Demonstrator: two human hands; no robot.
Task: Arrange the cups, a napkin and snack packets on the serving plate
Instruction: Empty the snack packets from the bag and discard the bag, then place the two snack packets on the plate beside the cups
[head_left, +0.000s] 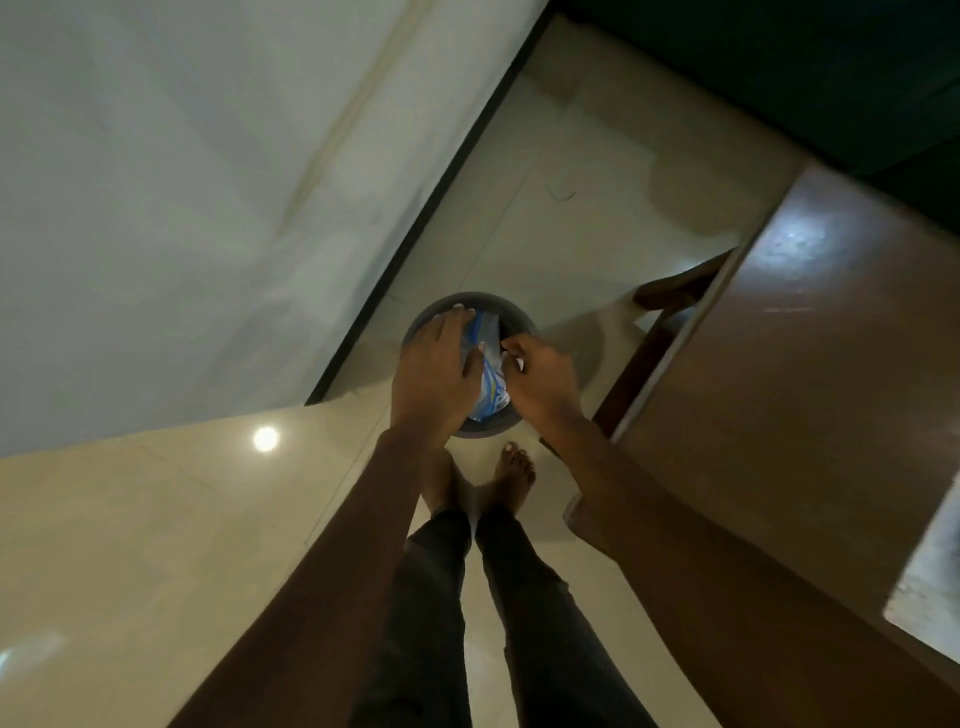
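One blue-and-white plastic snack packet (488, 384) sits over one round grey bin (511, 312) on the glossy cream floor (156, 519), at 12 o'clock from two bare feet. Left hand (434, 374) lies on it with fingers pressed together; right hand (540, 379) pinches its 3 o'clock edge.

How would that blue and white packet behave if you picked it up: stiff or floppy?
Probably floppy: the blue and white snack packet looks creased and bent between the left hand and right hand. Likely light, since fingertips alone seem to pinch it. Its glossy surface hints at some slipperiness. It sits over a round grey container.
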